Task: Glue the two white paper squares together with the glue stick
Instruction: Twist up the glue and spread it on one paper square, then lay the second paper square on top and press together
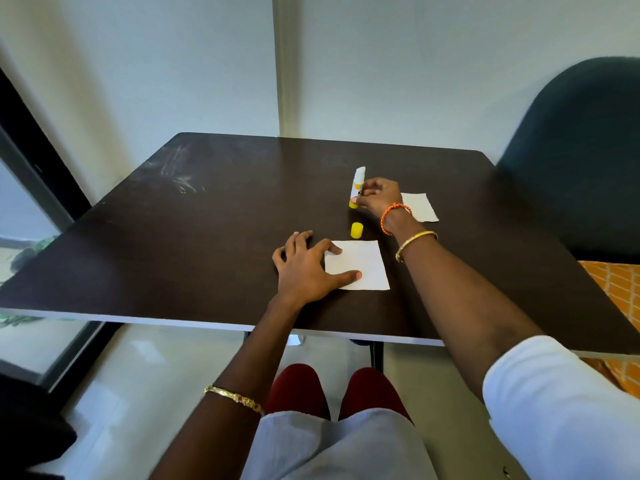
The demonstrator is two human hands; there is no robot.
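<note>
The right hand (pixel 379 197) covers part of the far white paper square (pixel 420 206) and the lower label of the upright white-and-yellow glue stick (pixel 357 186), its fingers clamped on the tube, whose print is unreadable. On the dark brown desk (pixel 207 220) lie two paper squares, one glue stick and one small yellow cap (pixel 356 230). The left hand (pixel 306 268) rests with fingers spread apart, forefinger and thumb pressing the near white paper square (pixel 363 265).
</note>
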